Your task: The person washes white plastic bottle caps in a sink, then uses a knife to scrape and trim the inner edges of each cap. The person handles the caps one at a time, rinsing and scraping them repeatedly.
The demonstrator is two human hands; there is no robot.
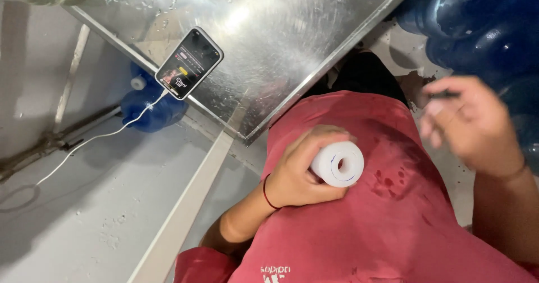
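Note:
My left hand (300, 168) grips a white roll (338, 164) with a round hollow end, held against my red shirt (382, 227). A thin dark band circles that wrist. My right hand (469, 120) is raised to the right, blurred, its fingers curled; a thin dark thing shows at the fingertips, too blurred to tell what it is. The two hands are apart, with the roll's end facing up toward the camera.
A wet steel table (269, 30) fills the top centre, with a lit phone (189, 63) at its edge and a white cable (95, 140) trailing down left. Blue water jugs (483, 24) stand top right; another blue jug (151, 109) lies under the table.

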